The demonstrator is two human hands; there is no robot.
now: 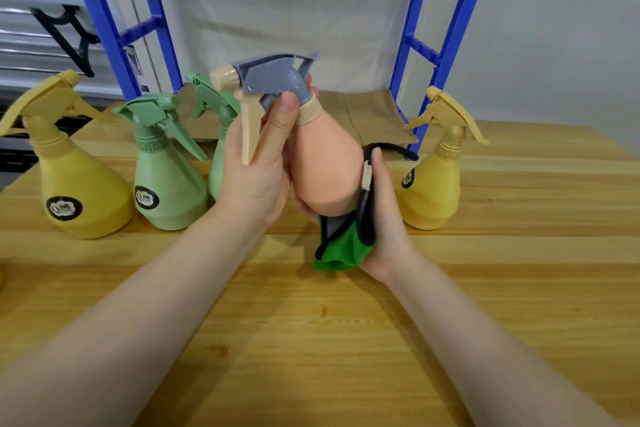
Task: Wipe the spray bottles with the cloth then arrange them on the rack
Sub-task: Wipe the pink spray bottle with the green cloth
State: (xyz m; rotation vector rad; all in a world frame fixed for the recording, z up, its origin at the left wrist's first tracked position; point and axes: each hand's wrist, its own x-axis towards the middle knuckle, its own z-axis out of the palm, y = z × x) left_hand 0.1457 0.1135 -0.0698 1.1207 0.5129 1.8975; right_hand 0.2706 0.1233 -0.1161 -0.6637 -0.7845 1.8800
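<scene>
Left hand (256, 180) gripped peach plastic spray bottle (325, 170) at its neck | right hand (384, 218) clutched green cloth (341, 250) against it | turning the bottle would likely reach every side.

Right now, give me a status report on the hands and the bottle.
Left hand grips pink bottle at neck, held tilted. Right hand holds cloth against its base. Four bottles on table, none on rack.

Second green bottle (221, 149) (mostly) hidden behind left hand (254, 180).
</scene>
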